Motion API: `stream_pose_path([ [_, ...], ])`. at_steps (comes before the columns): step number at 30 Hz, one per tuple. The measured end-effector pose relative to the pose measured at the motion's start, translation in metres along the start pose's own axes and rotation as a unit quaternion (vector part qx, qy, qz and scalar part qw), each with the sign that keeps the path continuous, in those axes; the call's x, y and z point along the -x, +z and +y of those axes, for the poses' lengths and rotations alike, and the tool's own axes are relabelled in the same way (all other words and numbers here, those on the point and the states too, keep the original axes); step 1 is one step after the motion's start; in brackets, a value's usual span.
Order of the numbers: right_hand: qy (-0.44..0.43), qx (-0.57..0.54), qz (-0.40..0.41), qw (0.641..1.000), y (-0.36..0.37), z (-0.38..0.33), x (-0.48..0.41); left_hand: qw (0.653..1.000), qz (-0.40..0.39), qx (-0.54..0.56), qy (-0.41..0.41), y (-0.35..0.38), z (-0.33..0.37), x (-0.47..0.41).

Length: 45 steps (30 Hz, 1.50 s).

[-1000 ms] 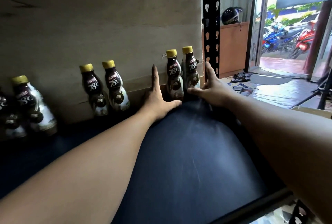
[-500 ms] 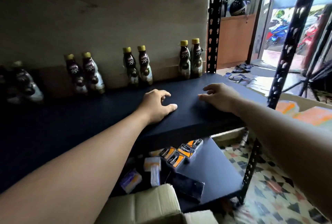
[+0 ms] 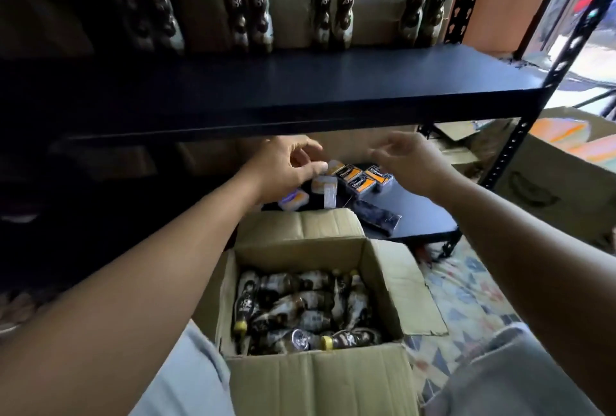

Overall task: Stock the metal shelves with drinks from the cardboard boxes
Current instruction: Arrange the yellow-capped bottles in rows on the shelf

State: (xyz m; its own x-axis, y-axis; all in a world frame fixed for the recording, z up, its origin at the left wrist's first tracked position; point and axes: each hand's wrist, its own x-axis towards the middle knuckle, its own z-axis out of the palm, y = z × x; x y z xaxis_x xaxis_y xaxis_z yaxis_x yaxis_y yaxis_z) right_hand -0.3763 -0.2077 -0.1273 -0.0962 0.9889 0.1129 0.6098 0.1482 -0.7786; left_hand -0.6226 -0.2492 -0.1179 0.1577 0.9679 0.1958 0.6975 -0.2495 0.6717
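Pulled off the shelf (image 3: 300, 82), left hand (image 3: 283, 168) and right hand (image 3: 410, 162) hover above box (image 3: 316, 382).

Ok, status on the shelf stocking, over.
Left hand, right hand: both open, empty, below the black metal shelf. Yellow-capped dark bottles line its back; open cardboard box holds more bottles, lying down. Box opening unobstructed.

**Bare Arms, Pale Grey-Blue Legs**

The left forearm (image 3: 150, 265) and right forearm (image 3: 533, 249) are uncovered right down to the left hand (image 3: 283, 168) and right hand (image 3: 410, 162). Low in the view, plain soft cloth covers both legs: light grey-blue over the left knee (image 3: 186, 379), a duller grey over the right knee (image 3: 493, 379) (whether shorts or trousers cannot be told).
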Motion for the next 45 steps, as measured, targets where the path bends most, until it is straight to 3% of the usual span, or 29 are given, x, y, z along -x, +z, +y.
stream_pose_path([
  [3, 0.019, 0.092, -0.182, 0.979, 0.028, 0.017, 0.017, 0.974, -0.178, -0.106, -0.088, 0.001, -0.030, 0.033],
  [5, 0.044, 0.162, -0.298, 0.940, 0.045, 0.028, 0.026, 0.908, -0.342, -0.191, -0.151, 0.002, -0.042, 0.048],
  [7, 0.054, 0.237, -0.367, 0.898, 0.058, 0.035, 0.031, 0.875, -0.400, -0.199, -0.187, 0.002, -0.050, 0.058],
  [9, 0.039, 0.291, -0.367, 0.882, 0.066, 0.037, 0.032, 0.895, -0.362, -0.187, -0.179, 0.002, -0.058, 0.063],
  [12, 0.008, 0.307, -0.327, 0.894, 0.082, 0.041, 0.033, 0.925, -0.302, -0.171, -0.158, 0.010, -0.072, 0.063],
  [20, 0.009, 0.273, -0.373, 0.887, 0.147, 0.105, 0.042, 0.878, -0.392, -0.195, -0.194, 0.063, -0.152, 0.085],
  [25, 0.057, 0.194, -0.341, 0.918, 0.163, 0.130, 0.037, 0.905, -0.338, -0.167, -0.198, 0.083, -0.180, 0.082],
  [29, 0.100, 0.153, -0.335, 0.924, 0.177, 0.152, 0.036, 0.908, -0.334, -0.130, -0.219, 0.101, -0.198, 0.085],
  [33, 0.147, 0.080, -0.266, 0.949, 0.186, 0.172, 0.030, 0.921, -0.298, -0.087, -0.233, 0.122, -0.213, 0.084],
  [41, 0.148, 0.080, -0.270, 0.948, 0.200, 0.201, 0.032, 0.950, -0.204, -0.089, -0.219, 0.172, -0.241, 0.067],
  [45, 0.160, 0.074, -0.276, 0.945, 0.204, 0.214, 0.032, 0.944, -0.199, -0.113, -0.237, 0.187, -0.259, 0.058],
])
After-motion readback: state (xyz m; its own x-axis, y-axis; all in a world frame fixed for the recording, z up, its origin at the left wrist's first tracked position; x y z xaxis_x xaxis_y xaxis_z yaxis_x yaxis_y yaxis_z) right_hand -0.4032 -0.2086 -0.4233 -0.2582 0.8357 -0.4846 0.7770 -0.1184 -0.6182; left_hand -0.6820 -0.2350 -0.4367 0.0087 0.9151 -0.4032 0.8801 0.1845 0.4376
